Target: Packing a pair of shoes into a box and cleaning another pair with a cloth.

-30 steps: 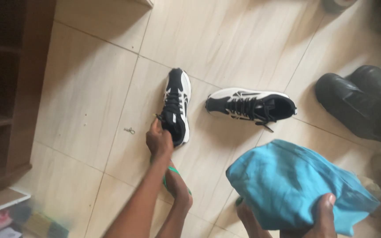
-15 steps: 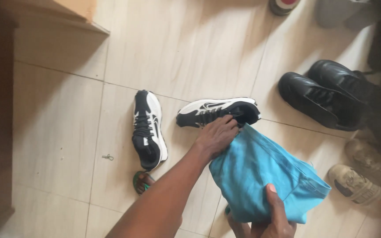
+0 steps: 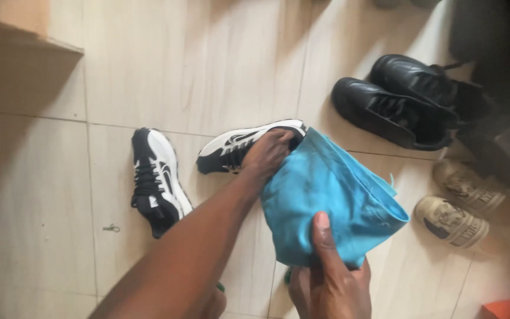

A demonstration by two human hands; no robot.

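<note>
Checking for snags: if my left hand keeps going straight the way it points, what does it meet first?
The left hand already rests on the black-and-white sneaker. Straight beyond looks like bare floor tile, with the black shoes off to the right, though depth is unclear.

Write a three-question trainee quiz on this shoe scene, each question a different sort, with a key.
1. True or false: the left hand is on the black-and-white sneaker lying on its side.
2. Multiple choice: what does the right hand grip? A) a black shoe B) the blue cloth bag C) a lace
3. Fill in: the pair of black leather shoes stands on the ____ floor.

Key
1. True; the fingers sit at its opening.
2. B; the thumb presses on the bag's lower part.
3. tiled. The other sneaker stands untouched to the left, and a worn beige pair lies to the right.
</note>
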